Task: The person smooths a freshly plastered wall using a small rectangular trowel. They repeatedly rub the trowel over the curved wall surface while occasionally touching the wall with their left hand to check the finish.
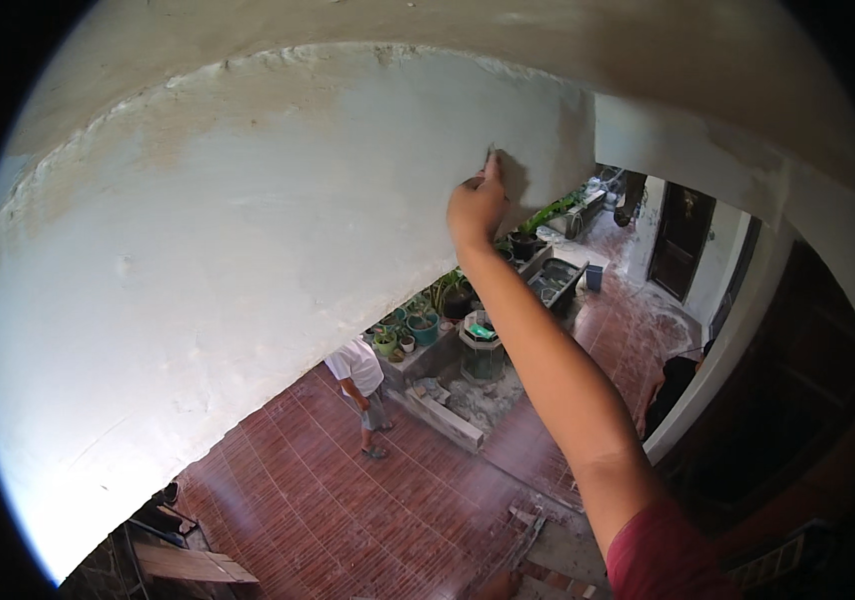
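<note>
My right hand (pixel 476 207) reaches up from the lower right, with a red sleeve (pixel 658 555) at the shoulder. Its fingers are closed on a small dark tool (pixel 493 156), too small to identify, and press it against the pale blue-white wall (pixel 248 250). The wall curves overhead, with rough, patchy plaster (pixel 278 90) along its upper part. The hand works close to the wall's right edge (pixel 588 150). My left hand is not in view.
Far below lies a red tiled courtyard (pixel 348 500). A person in a white shirt (pixel 358 372) stands there beside potted plants (pixel 423 320) and a grey basin (pixel 555 282). Another person in dark clothes (pixel 673 385) is near a white pillar. Wooden planks (pixel 193 565) lie at the lower left.
</note>
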A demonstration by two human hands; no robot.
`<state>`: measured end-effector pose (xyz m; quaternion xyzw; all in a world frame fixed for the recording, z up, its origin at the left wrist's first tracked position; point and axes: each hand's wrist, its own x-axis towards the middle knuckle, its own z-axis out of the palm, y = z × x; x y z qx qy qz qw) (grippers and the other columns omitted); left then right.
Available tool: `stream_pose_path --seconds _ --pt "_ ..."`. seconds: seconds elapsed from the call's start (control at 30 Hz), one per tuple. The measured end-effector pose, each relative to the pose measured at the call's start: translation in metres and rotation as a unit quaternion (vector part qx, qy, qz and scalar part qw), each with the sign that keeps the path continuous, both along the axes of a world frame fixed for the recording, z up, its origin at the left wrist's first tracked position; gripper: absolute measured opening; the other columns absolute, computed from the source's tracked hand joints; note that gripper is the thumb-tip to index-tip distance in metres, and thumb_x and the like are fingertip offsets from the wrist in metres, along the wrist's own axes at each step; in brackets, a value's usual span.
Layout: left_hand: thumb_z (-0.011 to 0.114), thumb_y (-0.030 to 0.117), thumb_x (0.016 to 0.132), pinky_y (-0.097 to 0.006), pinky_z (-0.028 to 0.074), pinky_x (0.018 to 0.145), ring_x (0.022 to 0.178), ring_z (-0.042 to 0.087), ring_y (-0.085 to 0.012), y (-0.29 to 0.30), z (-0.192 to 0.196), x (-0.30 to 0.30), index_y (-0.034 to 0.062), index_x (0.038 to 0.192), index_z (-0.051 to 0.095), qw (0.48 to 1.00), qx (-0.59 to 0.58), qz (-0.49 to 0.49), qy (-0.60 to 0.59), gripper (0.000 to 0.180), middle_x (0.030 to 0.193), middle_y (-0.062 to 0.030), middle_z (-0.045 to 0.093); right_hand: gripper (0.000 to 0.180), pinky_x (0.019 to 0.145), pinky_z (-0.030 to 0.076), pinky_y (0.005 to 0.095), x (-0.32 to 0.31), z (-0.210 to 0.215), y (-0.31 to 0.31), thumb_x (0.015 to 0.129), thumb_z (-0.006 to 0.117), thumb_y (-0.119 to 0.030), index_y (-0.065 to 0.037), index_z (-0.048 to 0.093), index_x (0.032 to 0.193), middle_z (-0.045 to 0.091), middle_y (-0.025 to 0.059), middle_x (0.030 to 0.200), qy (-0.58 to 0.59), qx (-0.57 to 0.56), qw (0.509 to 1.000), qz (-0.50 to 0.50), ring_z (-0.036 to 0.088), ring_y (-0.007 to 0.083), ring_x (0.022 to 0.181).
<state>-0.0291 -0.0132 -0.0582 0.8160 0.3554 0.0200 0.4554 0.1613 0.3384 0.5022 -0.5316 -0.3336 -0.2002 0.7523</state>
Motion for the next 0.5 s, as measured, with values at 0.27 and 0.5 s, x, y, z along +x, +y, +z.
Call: stream_pose_path --seconds 0.27,0.5 --pt "0.030 0.045 0.106 -0.054 0.042 0.103 0.116 0.058 -0.0476 -0.004 0.003 0.001 -0.0004 0.131 0.056 1.000 -0.008 0.003 0.000 0.058 0.121 -0.0325 0.061 0.049 0.092 0.053 0.0422 0.019 0.017 -0.011 0.088 0.046 0.004 0.000 0.056 0.137 0.068 0.0243 0.118 0.026 -0.020 0.995 0.090 0.068 0.0380 0.107" --pt "0.031 0.045 0.106 -0.055 0.043 0.102 0.115 0.059 -0.0482 -0.005 0.002 0.001 -0.0005 0.130 0.056 1.000 -0.006 0.000 -0.007 0.058 0.120 -0.0330 0.062 0.049 0.093 0.053 0.0431 0.007 0.014 -0.011 0.091 0.046 0.003 -0.002 0.053 0.139 0.069 0.0231 0.116 -0.032 0.028 0.998 0.044 0.068 0.0360 0.108"
